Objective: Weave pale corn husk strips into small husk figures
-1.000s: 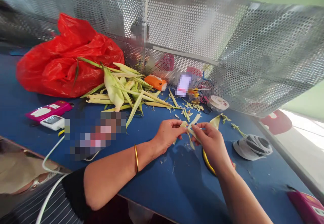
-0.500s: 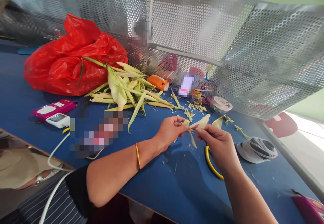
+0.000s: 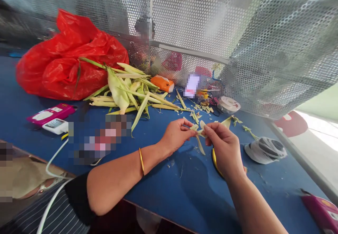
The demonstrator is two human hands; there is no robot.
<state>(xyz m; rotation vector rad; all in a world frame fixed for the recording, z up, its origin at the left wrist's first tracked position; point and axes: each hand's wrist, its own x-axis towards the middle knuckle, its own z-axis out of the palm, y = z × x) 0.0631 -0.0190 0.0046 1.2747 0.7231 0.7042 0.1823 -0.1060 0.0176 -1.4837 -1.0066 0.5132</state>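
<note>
Pale strips of corn husk (image 3: 200, 145) are pinched between the thumb and fingers of my left hand (image 3: 177, 135), one narrow piece hanging down below. My right hand (image 3: 224, 145) is closed close beside it, thumb and forefinger on a small rounded husk piece (image 3: 202, 124). Fingertips of both hands almost meet, hiding where the pieces join. Under my right hand lies a yellow ring-shaped handle (image 3: 216, 161), mostly covered. Just beyond the hands, small husk scraps (image 3: 202, 109) are scattered on the blue table (image 3: 158, 181).
Left of centre, a heap of corn husks (image 3: 118, 91) rests against a red plastic bag (image 3: 71, 61). A thread spool (image 3: 265, 150), tape roll (image 3: 229, 104) and orange packet (image 3: 162, 83) stand around. A perforated metal screen (image 3: 190, 22) closes off the back. Magenta cases (image 3: 51, 113) lie at the sides.
My right hand has turned slightly, and the wide husk piece between the hands now shows as a small upright rounded tip. The whole view has shifted a little.
</note>
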